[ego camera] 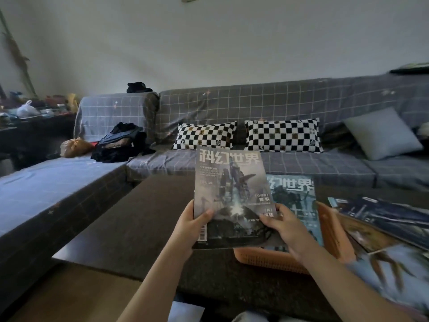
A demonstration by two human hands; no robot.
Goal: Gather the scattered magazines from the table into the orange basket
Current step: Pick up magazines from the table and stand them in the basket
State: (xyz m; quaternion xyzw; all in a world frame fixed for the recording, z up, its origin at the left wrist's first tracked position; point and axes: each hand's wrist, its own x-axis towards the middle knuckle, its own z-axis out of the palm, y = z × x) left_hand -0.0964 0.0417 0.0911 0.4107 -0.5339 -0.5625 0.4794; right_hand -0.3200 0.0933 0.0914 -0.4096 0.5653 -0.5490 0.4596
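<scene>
I hold a grey-blue magazine (232,196) with white Chinese title letters up in front of me, tilted, above the left part of the orange basket (334,233). My left hand (192,226) grips its lower left edge and my right hand (285,225) grips its lower right corner. A second, teal magazine (294,201) lies inside the basket, partly hidden by the held one. More magazines (383,217) lie spread on the dark table (130,228) to the right of the basket, one blurred at the near right (394,268).
A grey checked sofa (278,105) runs behind and to the left of the table, with two black-and-white checked pillows (282,135), a grey cushion (380,133) and a heap of dark clothes (120,142). A cluttered side table (27,112) stands far left.
</scene>
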